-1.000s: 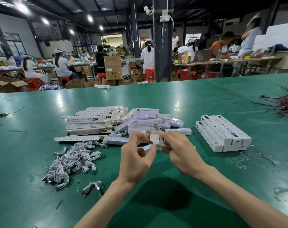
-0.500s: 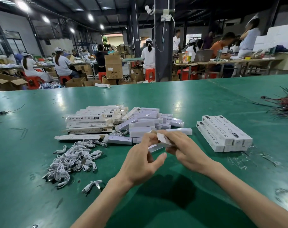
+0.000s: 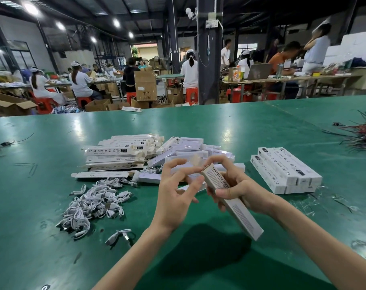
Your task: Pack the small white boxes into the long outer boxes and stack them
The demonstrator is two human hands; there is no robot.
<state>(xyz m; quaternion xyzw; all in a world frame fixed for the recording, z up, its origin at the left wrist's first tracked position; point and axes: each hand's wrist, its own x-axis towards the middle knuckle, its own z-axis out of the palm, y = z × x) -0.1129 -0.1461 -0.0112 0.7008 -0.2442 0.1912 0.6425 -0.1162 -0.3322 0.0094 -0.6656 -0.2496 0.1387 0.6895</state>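
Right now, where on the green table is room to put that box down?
Bare green table lies beyond the heap of boxes, and at the near edge, between the cable pile and the finished stack. Crowded: the middle, around heap and cables.

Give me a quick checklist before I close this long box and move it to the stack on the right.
1. Right hand grips the long box: ok.
2. Left hand reaches the box's far end: ok.
3. End flap tucked shut: not ok, it stands up and is blurred.
4. Contents loaded inside: cannot tell.
5. Finished stack lies level on the table, right of both hands: ok.
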